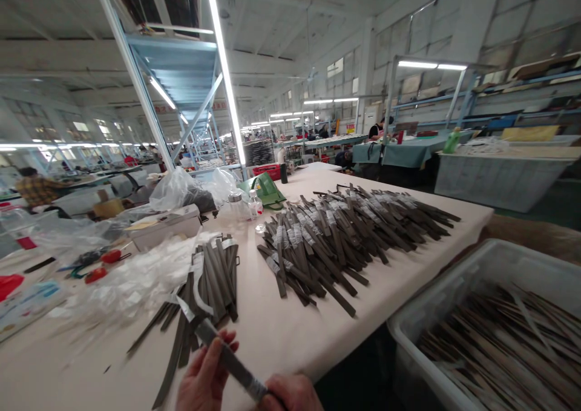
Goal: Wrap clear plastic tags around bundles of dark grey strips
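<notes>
Both my hands are at the bottom edge, closed on one dark grey strap (227, 358) that runs slantwise between them. My left hand (203, 376) pinches its upper part with thumb and fingers. My right hand (290, 394) grips its lower end, where a pale band wraps it. Just beyond my left hand lies a small pile of like straps (213, 275) with white tape ends. A large heap of the same straps (345, 232) covers the table's middle and right.
The cream table (281, 332) ends at my right, where a white plastic bin (494, 326) holds several more straps. Clear plastic bags (136, 284), red-handled scissors (106, 258), a box (166, 223) and small bottles (245, 205) crowd the left. Other people work at far tables.
</notes>
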Motion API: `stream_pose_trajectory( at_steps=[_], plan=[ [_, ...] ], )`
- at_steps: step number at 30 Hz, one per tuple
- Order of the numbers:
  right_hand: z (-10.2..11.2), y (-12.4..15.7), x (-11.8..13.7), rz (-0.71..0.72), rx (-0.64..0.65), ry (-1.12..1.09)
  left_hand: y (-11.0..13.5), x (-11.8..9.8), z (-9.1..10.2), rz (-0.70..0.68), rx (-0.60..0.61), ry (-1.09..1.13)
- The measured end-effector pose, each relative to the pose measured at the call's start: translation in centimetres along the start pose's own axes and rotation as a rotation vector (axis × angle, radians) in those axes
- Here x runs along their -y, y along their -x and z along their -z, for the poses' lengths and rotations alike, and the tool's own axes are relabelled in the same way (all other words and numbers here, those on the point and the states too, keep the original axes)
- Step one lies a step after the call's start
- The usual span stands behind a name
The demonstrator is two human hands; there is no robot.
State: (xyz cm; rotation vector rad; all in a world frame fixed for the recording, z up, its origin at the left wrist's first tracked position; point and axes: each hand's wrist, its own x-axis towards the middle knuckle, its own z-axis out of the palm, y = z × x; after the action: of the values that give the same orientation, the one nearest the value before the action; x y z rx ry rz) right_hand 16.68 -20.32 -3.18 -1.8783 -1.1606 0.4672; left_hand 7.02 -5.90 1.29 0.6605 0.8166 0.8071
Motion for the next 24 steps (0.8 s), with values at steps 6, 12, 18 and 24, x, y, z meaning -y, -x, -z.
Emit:
stream_pose_trajectory(
  at_steps=[6,12,18,24],
  plan=[
    [1.6,0.4,1.4,0.106,0.078,-0.172,3.5,2.6,-1.0,-0.028,0.123,-0.068],
    [1.0,0.4,0.8,0.1,0.158,-0.159,2.0,-1.2,-1.5,-0.143,0.081,0.128],
    [0.9,0.3,1.3,0.089,0.159,-0.155,4.2,3.6,0.0,0.004,0.103,0.023],
    [3.0,-1.4,2.2,0.126,0.133,0.009,5.0,2.6,2.5,-0.058,0.04,-0.131]
  ],
)
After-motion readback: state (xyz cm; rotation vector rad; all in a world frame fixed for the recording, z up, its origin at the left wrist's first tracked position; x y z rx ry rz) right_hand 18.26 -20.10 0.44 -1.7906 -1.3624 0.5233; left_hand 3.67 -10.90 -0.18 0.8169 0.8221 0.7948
